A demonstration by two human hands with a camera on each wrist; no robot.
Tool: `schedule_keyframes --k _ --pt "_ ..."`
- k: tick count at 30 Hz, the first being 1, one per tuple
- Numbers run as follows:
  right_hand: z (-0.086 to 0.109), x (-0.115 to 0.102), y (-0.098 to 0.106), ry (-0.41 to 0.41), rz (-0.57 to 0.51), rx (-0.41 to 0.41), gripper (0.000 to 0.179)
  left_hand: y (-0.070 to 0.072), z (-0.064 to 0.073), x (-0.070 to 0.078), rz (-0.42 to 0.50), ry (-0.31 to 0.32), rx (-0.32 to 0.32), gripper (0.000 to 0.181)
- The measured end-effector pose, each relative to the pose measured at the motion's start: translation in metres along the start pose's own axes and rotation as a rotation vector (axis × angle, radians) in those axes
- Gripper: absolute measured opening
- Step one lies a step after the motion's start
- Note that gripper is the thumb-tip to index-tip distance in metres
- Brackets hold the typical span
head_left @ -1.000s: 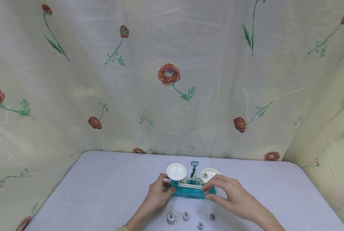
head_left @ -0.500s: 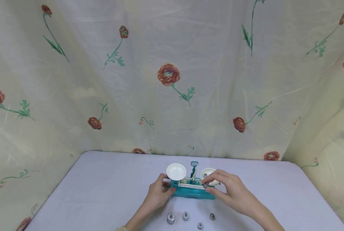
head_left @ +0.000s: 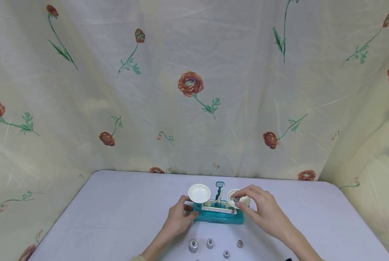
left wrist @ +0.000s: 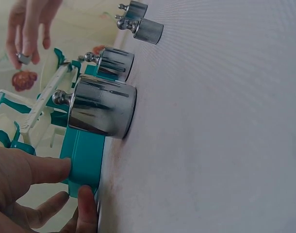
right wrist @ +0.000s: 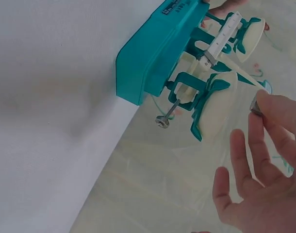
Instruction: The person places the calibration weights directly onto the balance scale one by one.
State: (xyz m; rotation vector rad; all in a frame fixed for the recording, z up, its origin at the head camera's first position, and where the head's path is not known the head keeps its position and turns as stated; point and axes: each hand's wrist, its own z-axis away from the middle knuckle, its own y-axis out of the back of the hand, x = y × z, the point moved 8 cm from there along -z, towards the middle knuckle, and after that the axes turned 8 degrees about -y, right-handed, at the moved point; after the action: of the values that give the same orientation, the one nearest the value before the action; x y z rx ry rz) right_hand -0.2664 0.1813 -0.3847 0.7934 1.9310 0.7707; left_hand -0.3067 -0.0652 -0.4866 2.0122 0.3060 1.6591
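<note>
Two hands were at the balance scale (head_left: 218,217), lower centre of the head view. Left hand (head_left: 178,218) gripped its frame-left end, thumb on the front, unmoved over the last second. Right hand (head_left: 266,210) pinched a small metal weight (head_left: 236,199) between thumb and fingertip. Change: that hand had risen from in front of the scale to over the white pan (head_left: 245,200) at frame right; right wrist view showed the weight apart from the pan. Judgement: loading was partway, weight brought over but not let go. Largest loose weight (head_left: 193,246) and several smaller ones (head_left: 210,244) stood on the table (head_left: 116,210), bottom centre.
</note>
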Motion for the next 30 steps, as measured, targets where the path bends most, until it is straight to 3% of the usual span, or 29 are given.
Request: schedule_keyframes --k 11,30 --pt "-0.007 0.013 -0.003 -0.121 0.054 0.001 0.024 0.001 0.000 -0.001 -0.004 -0.007 0.002 0.043" --pt "-0.013 0.022 -0.008 -0.151 0.115 -0.020 0.022 -0.002 0.001 -0.001 -0.006 0.005 -0.003 0.043"
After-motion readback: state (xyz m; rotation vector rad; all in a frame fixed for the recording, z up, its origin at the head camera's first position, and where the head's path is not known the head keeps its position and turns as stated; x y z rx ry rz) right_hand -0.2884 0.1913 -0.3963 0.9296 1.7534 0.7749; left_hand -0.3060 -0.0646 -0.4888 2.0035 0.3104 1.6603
